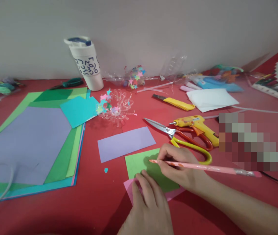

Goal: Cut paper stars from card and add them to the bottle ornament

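Observation:
My right hand [178, 166] is closed round a pink pencil [209, 168], its tip touching or just over a piece of green paper [139, 161]. Flat on the papers lies my left hand [150, 199], fingers stretched out. Under the green piece, a pink paper [128, 189] shows at the lower edges. Just beyond them rests a purple paper rectangle [126, 144]. Scissors [170, 131] with red and yellow handles lie past my right hand, against a yellow glue gun [197, 125].
At left is a stack of coloured paper [38, 140] with a teal piece [79, 109]. A white tumbler [86, 65] stands near the wall. Clear plastic strands with paper stars [115, 109], a yellow cutter [175, 102] and white paper [212, 99] lie ahead. A blurred-out patch covers the right side.

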`<control>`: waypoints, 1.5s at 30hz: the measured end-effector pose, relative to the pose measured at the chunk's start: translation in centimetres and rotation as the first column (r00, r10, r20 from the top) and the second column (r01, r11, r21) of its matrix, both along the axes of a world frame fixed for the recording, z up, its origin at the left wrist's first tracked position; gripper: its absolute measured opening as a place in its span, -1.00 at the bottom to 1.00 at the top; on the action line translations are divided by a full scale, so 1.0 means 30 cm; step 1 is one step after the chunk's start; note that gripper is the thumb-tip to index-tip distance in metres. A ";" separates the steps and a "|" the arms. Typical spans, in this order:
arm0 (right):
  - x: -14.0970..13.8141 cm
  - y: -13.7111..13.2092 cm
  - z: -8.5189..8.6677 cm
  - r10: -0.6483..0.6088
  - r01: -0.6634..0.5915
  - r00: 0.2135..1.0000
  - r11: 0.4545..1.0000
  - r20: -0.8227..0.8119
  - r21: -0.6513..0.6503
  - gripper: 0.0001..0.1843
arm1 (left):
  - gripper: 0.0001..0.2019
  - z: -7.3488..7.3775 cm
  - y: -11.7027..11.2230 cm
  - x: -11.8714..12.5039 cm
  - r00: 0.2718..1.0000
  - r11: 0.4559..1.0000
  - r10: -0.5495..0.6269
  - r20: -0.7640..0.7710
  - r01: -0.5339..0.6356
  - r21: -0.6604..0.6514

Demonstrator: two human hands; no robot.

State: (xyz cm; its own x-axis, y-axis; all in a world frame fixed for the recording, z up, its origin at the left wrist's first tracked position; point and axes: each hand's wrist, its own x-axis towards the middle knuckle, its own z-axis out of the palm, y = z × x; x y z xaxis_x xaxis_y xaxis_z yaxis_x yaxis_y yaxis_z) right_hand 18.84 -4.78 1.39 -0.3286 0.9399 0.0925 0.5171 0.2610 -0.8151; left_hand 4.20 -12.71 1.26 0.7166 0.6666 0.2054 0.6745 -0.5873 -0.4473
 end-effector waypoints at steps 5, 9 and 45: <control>-0.006 -0.006 -0.013 0.038 -0.038 0.999 0.999 0.005 0.027 -0.85 | -0.60 -0.005 -0.002 0.001 1.000 1.000 0.004 0.006 -0.004 0.011; -0.006 -0.008 -0.018 0.080 -0.079 0.996 0.995 -0.026 0.061 -0.85 | -0.60 -0.009 -0.001 0.002 1.000 1.000 0.010 0.017 -0.011 0.020; 0.021 0.029 -0.034 0.135 -0.190 0.975 0.920 0.177 0.344 -0.73 | -0.60 0.012 0.003 -0.005 1.000 0.995 0.023 -0.020 -0.025 -0.094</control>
State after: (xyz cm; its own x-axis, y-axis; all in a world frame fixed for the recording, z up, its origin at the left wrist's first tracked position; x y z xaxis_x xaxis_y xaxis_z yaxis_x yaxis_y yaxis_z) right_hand 19.48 -3.91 0.37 -0.5097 0.7858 0.3502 0.5495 0.6106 -0.5704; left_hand 4.06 -12.63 1.63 0.7034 0.6992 0.1277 0.6808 -0.6112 -0.4036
